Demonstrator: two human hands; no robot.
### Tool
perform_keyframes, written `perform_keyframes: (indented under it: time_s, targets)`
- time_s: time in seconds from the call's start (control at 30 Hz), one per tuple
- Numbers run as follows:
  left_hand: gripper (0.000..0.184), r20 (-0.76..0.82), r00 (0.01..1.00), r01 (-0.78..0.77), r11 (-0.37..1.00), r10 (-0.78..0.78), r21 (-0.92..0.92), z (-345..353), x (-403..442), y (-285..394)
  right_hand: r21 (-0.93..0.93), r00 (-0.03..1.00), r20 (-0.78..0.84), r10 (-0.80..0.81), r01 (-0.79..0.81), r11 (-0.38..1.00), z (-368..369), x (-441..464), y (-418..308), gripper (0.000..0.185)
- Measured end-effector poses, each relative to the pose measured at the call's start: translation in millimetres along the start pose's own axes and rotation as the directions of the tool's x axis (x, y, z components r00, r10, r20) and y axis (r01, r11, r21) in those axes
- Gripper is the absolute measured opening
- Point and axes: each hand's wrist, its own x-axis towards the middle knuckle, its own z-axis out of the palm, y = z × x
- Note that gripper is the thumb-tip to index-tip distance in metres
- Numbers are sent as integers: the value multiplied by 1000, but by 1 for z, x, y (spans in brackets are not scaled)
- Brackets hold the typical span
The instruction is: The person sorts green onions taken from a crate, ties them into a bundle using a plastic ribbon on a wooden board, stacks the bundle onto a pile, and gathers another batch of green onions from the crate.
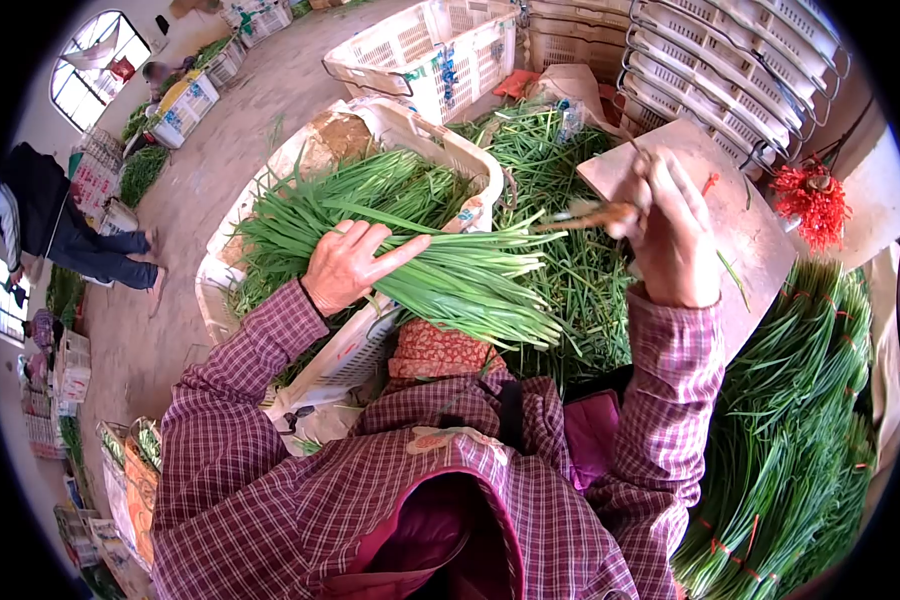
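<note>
My left hand [355, 262] is closed over a loose bunch of garlic chives [470, 275], its index finger lying along the stalks. The bunch's pale cut ends point right, while its green leaves spread left over a white plastic crate [485, 190]. To the right, my right hand [675, 235] is raised with its fingers bent together around a slim brownish thing [598, 217]. That thing is blurred, so its kind is unclear; its pale tip reaches toward the stalk ends. More chives [410, 180] lie in the crate.
Loose green leaves [550, 165] are heaped beyond the bunch. A flat board [735, 230] stands at right, near red ties [810, 200]. Tied chive bundles [790, 400] are piled lower right. Crates are stacked [730, 60] behind. A person [60, 215] stands far left.
</note>
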Motion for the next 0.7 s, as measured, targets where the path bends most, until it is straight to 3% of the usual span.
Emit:
perform_keyframes:
  time_s: [0.03,0.07,0.1,0.13,0.17,0.2,0.27,0.3,0.33,0.4,0.47,0.5,0.67,0.7]
  targets:
    - [61,-11,1000,17,1000,-16,16,-1,-4,-3,-90,999,22,31,-29,995,-23,-11,6,26]
    - [61,-13,1000,20,1000,-20,16,-2,-7,-6,-314,980,-77,182,-197,929,-41,-25,9,26]
    - [61,-30,999,40,999,-40,8,-2,-10,-9,-572,955,-148,259,-296,765,-46,-35,14,24]
    - [61,-47,997,58,998,-58,-1,-4,-12,-11,-841,979,-48,199,-147,521,-80,-47,45,23]
    - [58,-45,997,68,998,-67,10,-5,-12,-12,-988,981,-98,170,-75,-136,-102,-63,65,26]
    - [58,-47,997,63,998,-63,6,-5,-12,-12,-924,995,-79,60,-51,-378,-95,-73,68,25]
    - [65,-124,989,82,996,-84,-21,-6,-11,-13,-990,996,-92,13,-93,110,-85,-71,71,21]
    - [65,-114,990,88,996,-88,-10,-7,-11,-12,-959,988,-139,68,-152,240,-64,-66,61,17]
    - [65,-110,990,84,996,-84,-9,-9,-10,-12,-943,995,-97,26,-101,318,-50,-62,63,16]
    - [63,-120,989,86,996,-86,-10,-12,-6,-11,-957,997,34,-62,51,286,-31,-55,75,16]
    - [58,-110,991,72,997,-72,-5,-14,-6,-11,-945,998,60,-21,63,319,-14,-48,85,20]
    - [56,-98,993,59,998,-58,1,-15,-6,-11,-967,995,82,-48,92,237,-10,-48,95,24]
    - [58,-112,993,47,999,-48,-14,-17,-4,-11,-948,992,106,65,82,306,2,-41,101,20]
    - [58,-120,992,42,999,-44,-20,-16,-4,-11,-979,997,49,61,36,202,4,-41,102,19]
